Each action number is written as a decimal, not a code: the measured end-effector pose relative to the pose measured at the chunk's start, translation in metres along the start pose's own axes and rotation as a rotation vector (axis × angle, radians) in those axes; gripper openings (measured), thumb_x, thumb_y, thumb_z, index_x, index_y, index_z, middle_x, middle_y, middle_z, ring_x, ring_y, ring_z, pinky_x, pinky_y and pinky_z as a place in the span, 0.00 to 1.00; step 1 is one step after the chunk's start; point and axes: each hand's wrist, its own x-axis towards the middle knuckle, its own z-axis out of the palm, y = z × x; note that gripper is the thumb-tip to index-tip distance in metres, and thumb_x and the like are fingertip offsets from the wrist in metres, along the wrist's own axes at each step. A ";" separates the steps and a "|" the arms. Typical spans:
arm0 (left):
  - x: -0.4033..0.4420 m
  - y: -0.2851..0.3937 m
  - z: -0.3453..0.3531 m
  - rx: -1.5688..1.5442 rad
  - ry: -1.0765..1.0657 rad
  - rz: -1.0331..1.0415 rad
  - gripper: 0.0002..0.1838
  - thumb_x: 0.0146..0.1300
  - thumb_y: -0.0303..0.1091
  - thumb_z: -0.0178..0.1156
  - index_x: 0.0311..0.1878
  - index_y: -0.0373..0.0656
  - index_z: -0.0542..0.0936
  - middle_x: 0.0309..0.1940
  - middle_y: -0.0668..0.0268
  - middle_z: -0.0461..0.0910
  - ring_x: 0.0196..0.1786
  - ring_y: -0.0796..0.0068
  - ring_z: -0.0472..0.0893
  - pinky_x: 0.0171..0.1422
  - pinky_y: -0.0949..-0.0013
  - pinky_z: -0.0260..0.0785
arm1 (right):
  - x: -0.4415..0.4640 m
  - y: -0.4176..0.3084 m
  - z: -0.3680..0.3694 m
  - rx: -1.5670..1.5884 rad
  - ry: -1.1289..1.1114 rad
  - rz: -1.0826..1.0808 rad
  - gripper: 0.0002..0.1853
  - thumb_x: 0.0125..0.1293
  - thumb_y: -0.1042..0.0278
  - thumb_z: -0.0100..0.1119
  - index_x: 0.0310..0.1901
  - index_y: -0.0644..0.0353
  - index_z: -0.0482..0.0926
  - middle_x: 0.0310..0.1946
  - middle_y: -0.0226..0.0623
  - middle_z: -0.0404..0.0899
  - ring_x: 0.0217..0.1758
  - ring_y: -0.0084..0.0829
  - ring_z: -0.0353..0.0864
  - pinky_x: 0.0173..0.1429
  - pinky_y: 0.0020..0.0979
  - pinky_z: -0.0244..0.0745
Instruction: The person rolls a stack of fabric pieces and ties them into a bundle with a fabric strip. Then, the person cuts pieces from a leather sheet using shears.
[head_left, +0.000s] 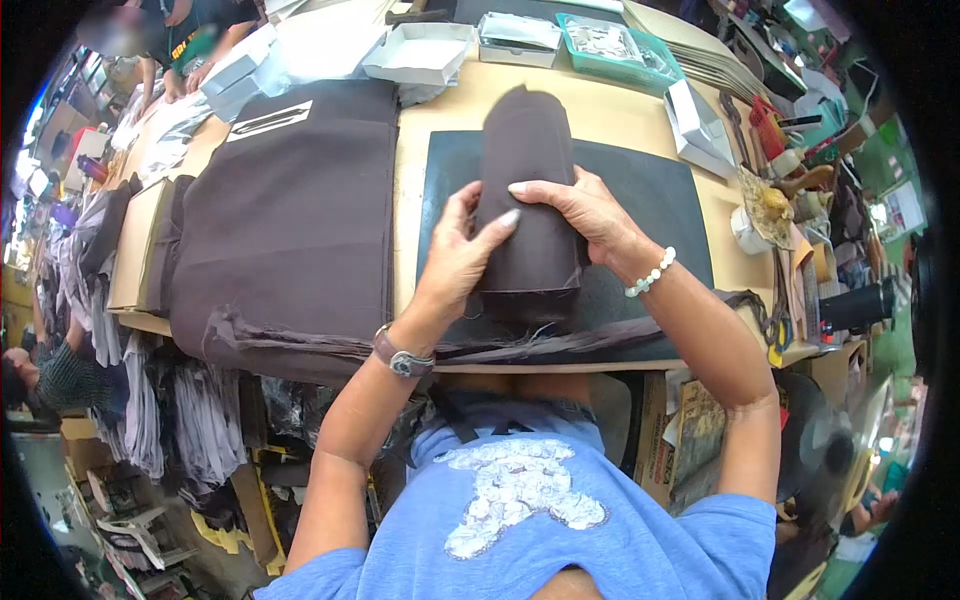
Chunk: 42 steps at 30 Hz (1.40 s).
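Note:
Between my two hands is a folded bundle of dark brown fabric (527, 240), its long side pointing away from me. My left hand (464, 238) grips its left edge, thumb on top. From the right, my right hand (585, 212) wraps its edge, with the thumb lying across the upper face. Beneath the bundle is a black mat (650, 210). Frayed fabric strips (540, 345) run along the table's front edge. To the left lies a wide stack of the same dark fabric (290, 200), with a white slip (270, 121) on its top. The fingers under the bundle are hidden.
Open white boxes (418, 48) and a teal tray (655, 72) of small pieces line the back of the table. Another white box (697, 130) stands at right, near a cup (747, 232) and tools. Co-workers are at the far left. Grey cloths (200, 420) hang below the table.

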 end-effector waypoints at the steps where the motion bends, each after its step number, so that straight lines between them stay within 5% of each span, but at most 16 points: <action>1: 0.002 0.002 -0.006 -0.150 0.039 0.013 0.34 0.57 0.36 0.61 0.63 0.34 0.57 0.56 0.54 0.65 0.61 0.68 0.65 0.65 0.70 0.56 | -0.001 -0.008 0.007 -0.013 -0.032 -0.070 0.36 0.45 0.58 0.69 0.51 0.73 0.65 0.42 0.49 0.75 0.39 0.35 0.79 0.41 0.31 0.79; 5: -0.008 0.034 -0.041 -0.433 0.016 -0.171 0.35 0.55 0.40 0.63 0.60 0.32 0.60 0.50 0.57 0.71 0.50 0.69 0.75 0.54 0.69 0.71 | -0.007 -0.048 0.042 -0.049 -0.242 -0.172 0.39 0.44 0.58 0.69 0.53 0.74 0.63 0.43 0.52 0.73 0.42 0.35 0.78 0.44 0.31 0.78; 9: -0.021 0.054 -0.071 -0.607 0.019 -0.184 0.26 0.54 0.39 0.64 0.53 0.35 0.70 0.44 0.59 0.76 0.47 0.70 0.77 0.51 0.71 0.72 | 0.012 -0.057 0.079 -0.075 -0.396 -0.165 0.40 0.43 0.55 0.69 0.55 0.70 0.63 0.44 0.51 0.73 0.43 0.35 0.77 0.46 0.31 0.76; 14: -0.024 0.060 -0.103 -0.598 0.205 -0.143 0.24 0.54 0.34 0.65 0.52 0.34 0.70 0.43 0.60 0.76 0.42 0.71 0.78 0.46 0.70 0.74 | 0.040 -0.040 0.107 0.093 -0.437 0.050 0.34 0.45 0.54 0.69 0.52 0.63 0.69 0.43 0.46 0.74 0.43 0.33 0.77 0.45 0.29 0.75; 20: -0.037 0.065 -0.126 -0.827 0.236 -0.139 0.19 0.55 0.32 0.63 0.48 0.34 0.73 0.41 0.59 0.78 0.41 0.71 0.79 0.45 0.71 0.75 | 0.051 -0.034 0.130 0.129 -0.472 0.113 0.34 0.49 0.48 0.66 0.49 0.70 0.72 0.43 0.46 0.75 0.45 0.31 0.76 0.49 0.27 0.72; 25: -0.043 0.059 -0.125 -0.771 0.419 -0.023 0.22 0.58 0.43 0.59 0.51 0.40 0.73 0.42 0.63 0.77 0.44 0.71 0.78 0.49 0.69 0.73 | 0.063 -0.036 0.155 -0.084 -0.598 0.071 0.39 0.47 0.46 0.67 0.51 0.74 0.68 0.45 0.48 0.74 0.47 0.33 0.76 0.51 0.29 0.70; 27: -0.044 0.058 -0.126 -0.639 0.493 -0.019 0.27 0.58 0.54 0.53 0.54 0.44 0.72 0.46 0.64 0.76 0.48 0.71 0.76 0.53 0.69 0.70 | 0.054 -0.046 0.170 -0.306 -0.550 -0.075 0.42 0.46 0.46 0.66 0.55 0.72 0.65 0.48 0.48 0.73 0.49 0.35 0.74 0.54 0.30 0.69; 30: -0.056 0.056 -0.130 -0.694 0.410 0.151 0.29 0.58 0.56 0.50 0.55 0.44 0.70 0.48 0.63 0.74 0.49 0.71 0.75 0.53 0.68 0.70 | 0.052 -0.049 0.185 -0.429 -0.662 -0.304 0.46 0.45 0.42 0.66 0.58 0.70 0.63 0.53 0.54 0.69 0.57 0.42 0.69 0.60 0.33 0.64; 33: -0.069 0.059 -0.125 -0.508 0.451 0.319 0.29 0.59 0.57 0.49 0.56 0.44 0.70 0.49 0.63 0.73 0.51 0.70 0.74 0.54 0.67 0.69 | 0.049 -0.048 0.195 -0.740 -0.421 -0.511 0.48 0.45 0.42 0.67 0.59 0.71 0.60 0.56 0.56 0.65 0.60 0.46 0.65 0.61 0.38 0.62; 35: -0.062 0.055 -0.139 -0.702 0.558 0.172 0.26 0.59 0.51 0.52 0.54 0.43 0.71 0.47 0.63 0.75 0.48 0.71 0.76 0.53 0.68 0.70 | 0.053 -0.043 0.199 -0.766 -0.240 -0.643 0.47 0.45 0.43 0.67 0.59 0.72 0.60 0.55 0.57 0.64 0.60 0.48 0.64 0.61 0.41 0.61; 38: -0.057 0.070 -0.150 -0.670 0.542 0.103 0.21 0.57 0.46 0.57 0.50 0.45 0.74 0.44 0.66 0.78 0.45 0.73 0.78 0.49 0.69 0.73 | 0.048 -0.050 0.195 -0.856 0.071 -1.151 0.44 0.48 0.47 0.66 0.58 0.72 0.60 0.52 0.56 0.66 0.57 0.49 0.66 0.58 0.43 0.63; 42: -0.052 0.097 -0.156 -0.481 0.489 0.214 0.17 0.56 0.34 0.59 0.48 0.36 0.75 0.40 0.60 0.79 0.38 0.70 0.81 0.44 0.70 0.75 | 0.016 -0.059 0.175 -0.776 -0.211 -1.057 0.33 0.56 0.55 0.60 0.58 0.67 0.62 0.52 0.53 0.67 0.56 0.50 0.67 0.57 0.42 0.64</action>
